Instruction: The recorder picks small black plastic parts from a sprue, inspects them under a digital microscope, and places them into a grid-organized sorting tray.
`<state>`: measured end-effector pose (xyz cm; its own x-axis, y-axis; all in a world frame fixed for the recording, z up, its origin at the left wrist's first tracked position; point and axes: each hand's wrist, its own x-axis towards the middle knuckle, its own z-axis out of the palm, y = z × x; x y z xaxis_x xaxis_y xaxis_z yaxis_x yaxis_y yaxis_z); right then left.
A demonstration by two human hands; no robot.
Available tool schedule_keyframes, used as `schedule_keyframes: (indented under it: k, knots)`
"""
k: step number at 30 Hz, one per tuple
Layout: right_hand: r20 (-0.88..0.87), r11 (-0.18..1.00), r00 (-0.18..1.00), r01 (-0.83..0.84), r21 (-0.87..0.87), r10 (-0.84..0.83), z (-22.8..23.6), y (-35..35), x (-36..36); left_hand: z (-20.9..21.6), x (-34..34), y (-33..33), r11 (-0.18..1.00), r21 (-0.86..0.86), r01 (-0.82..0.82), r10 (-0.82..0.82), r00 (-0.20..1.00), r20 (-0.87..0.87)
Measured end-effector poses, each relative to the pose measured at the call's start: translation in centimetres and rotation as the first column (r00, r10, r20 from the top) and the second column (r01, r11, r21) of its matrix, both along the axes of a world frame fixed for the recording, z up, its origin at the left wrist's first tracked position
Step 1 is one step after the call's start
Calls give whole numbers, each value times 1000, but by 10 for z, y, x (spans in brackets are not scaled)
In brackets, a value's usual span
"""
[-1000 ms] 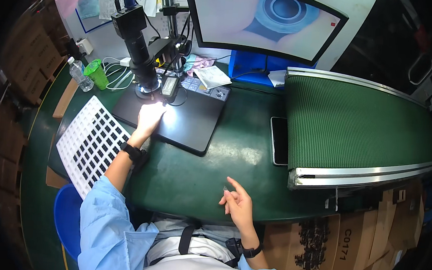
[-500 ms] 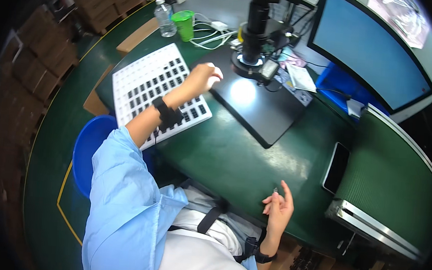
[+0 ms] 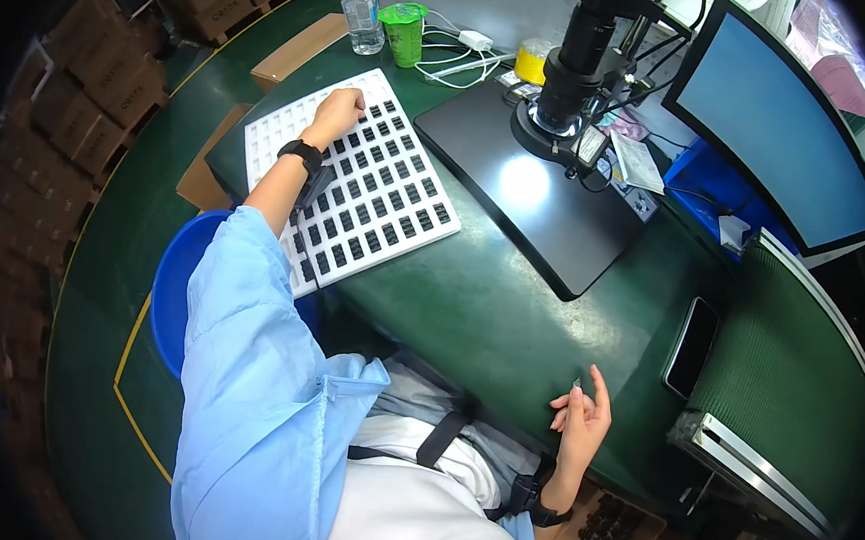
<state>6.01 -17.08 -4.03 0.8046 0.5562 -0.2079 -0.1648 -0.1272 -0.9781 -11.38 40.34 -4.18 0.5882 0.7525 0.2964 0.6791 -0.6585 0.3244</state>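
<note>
We curl left hand [image 3: 338,115] over white tray [image 3: 281,137], grip hidden; dark pieces [image 3: 394,200] inside. Right of tray, our right hand [image 3: 583,418] narrowly pinches small piece [image 3: 576,383]. Printed cartons [image 3: 115,77] left of tray.

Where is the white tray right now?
In the head view, the white tray lies left of centre, between the blue bin and the black base plate, with the left hand over its far part.

A conveyor [image 3: 782,365] and microscope [image 3: 580,55] mark a workshop.
</note>
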Motion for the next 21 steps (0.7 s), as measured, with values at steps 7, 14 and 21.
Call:
schedule_keyframes:
  k: [7,14,21]
  knots:
    - [8,1000,1000,-4,-18,4,1,-1,-1,-9,0,1,999,-12,32,-30,991,128]
    - [15,1000,1000,19,7,-20,0,-3,-5,-4,0,-15,998,66,-15,16,1000,-12]
    - [-5,998,1000,15,60,-15,-3,-8,-3,54,28,-116,979,-87,186,-204,934,-293]
